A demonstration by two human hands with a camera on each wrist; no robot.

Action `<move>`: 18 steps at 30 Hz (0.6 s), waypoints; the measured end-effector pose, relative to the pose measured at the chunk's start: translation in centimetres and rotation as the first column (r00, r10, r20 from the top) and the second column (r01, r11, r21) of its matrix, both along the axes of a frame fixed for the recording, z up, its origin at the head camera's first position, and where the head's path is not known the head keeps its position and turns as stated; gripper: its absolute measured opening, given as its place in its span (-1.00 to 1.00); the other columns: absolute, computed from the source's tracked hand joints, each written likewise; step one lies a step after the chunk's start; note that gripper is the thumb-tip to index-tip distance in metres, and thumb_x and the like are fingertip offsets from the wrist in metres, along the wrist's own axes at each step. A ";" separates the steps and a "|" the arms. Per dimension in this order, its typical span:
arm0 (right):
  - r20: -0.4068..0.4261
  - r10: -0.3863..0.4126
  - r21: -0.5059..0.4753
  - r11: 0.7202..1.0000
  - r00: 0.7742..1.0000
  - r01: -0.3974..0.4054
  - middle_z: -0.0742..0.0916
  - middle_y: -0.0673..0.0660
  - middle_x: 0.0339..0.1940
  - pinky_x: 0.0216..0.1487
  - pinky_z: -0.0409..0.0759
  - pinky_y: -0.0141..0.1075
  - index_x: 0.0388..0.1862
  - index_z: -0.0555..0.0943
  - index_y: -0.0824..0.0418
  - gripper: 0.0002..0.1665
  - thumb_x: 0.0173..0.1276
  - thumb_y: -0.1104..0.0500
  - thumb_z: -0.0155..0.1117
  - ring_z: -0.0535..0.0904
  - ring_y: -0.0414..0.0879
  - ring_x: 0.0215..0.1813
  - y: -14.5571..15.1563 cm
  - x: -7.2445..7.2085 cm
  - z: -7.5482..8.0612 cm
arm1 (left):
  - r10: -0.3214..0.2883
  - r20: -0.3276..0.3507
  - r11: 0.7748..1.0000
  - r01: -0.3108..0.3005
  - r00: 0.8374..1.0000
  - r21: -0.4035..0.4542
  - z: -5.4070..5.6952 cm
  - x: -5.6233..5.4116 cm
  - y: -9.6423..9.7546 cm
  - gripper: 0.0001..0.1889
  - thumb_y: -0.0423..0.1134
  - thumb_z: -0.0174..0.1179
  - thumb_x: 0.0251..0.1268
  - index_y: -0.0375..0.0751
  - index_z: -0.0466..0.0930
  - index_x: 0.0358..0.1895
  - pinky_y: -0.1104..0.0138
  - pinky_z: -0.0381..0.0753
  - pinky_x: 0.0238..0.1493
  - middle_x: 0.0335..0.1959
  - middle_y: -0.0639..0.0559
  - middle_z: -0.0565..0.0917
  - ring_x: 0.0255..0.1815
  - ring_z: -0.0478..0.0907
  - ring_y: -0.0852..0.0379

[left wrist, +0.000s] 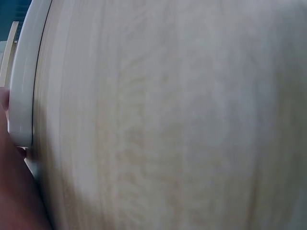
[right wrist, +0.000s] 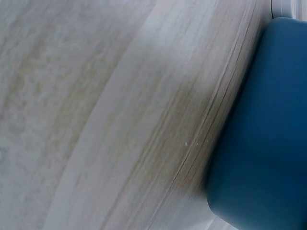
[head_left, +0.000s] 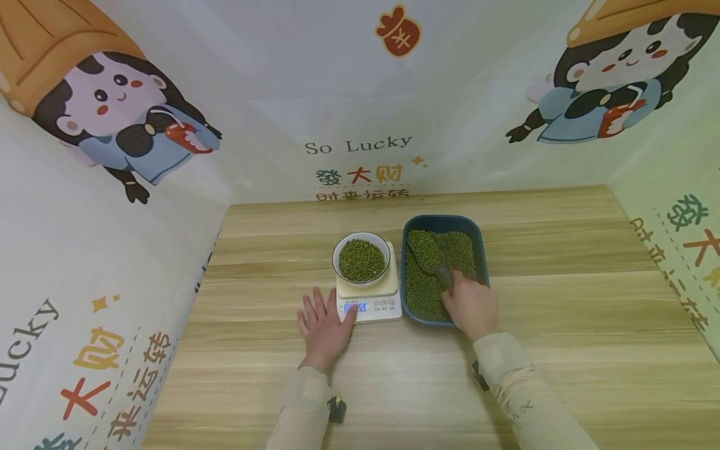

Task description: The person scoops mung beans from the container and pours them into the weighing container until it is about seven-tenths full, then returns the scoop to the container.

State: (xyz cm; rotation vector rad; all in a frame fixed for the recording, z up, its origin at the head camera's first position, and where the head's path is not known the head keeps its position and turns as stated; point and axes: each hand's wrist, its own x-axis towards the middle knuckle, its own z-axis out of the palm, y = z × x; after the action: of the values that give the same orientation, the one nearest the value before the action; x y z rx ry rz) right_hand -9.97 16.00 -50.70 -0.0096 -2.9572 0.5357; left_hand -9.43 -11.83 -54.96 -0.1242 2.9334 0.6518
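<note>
My right hand grips the handle of a dark scoop over a blue rectangular tub of mung beans. The scoop's head lies among the beans and has beans in it. To the left, a white bowl filled with mung beans stands on a white kitchen scale with a lit display. My left hand lies with fingers spread at the scale's front left corner, its thumb over part of the display. In the right wrist view the tub wall shows, with the hand out of sight.
Under everything is a wood-grain table. The scale and tub stand side by side, close together. A printed cloth backdrop with cartoon figures and lettering rises behind and at both sides of the table.
</note>
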 end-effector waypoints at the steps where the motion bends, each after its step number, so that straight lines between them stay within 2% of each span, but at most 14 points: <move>1: 0.001 0.000 -0.001 1.000 1.000 0.000 0.57 0.09 -0.69 -0.75 0.32 -0.27 -0.04 0.48 0.34 -0.55 0.10 0.13 0.16 0.39 -0.11 -0.74 0.0 0.0 0.0 | 0.002 0.002 1.000 -0.002 1.000 0.001 0.0 0.0 0.0 -0.23 0.35 -0.39 0.22 -0.02 -0.08 0.40 -0.09 -0.47 0.23 0.41 -0.15 -0.33 0.37 -0.52 -0.16; 10: 0.006 0.001 0.000 1.000 1.000 -0.001 0.58 0.10 -0.68 -0.74 0.33 -0.25 -0.02 0.47 0.35 -0.53 0.11 0.12 0.15 0.40 -0.09 -0.73 0.0 0.1 0.1 | -0.001 -0.006 1.000 0.001 1.000 -0.011 0.0 0.0 0.0 -0.23 0.35 -0.39 0.22 -0.05 -0.06 0.40 -0.11 -0.43 0.23 0.41 -0.17 -0.30 0.37 -0.48 -0.18; 18: 0.014 -0.001 -0.007 1.000 1.000 0.001 0.56 0.07 -0.70 -0.74 0.32 -0.26 -0.04 0.48 0.35 -0.55 0.11 0.13 0.15 0.39 -0.11 -0.74 0.0 0.1 0.3 | -0.006 0.000 1.000 0.006 1.000 -0.008 -0.3 -0.1 -0.1 -0.22 0.36 -0.41 0.22 -0.05 -0.08 0.40 -0.10 -0.48 0.22 0.41 -0.17 -0.32 0.36 -0.51 -0.18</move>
State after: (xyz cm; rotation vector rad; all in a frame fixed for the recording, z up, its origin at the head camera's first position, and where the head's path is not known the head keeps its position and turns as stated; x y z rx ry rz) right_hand -9.87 15.95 -50.38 -0.0156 -2.9687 0.5488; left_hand -9.51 -11.94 -55.26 -0.1155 2.9357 0.6397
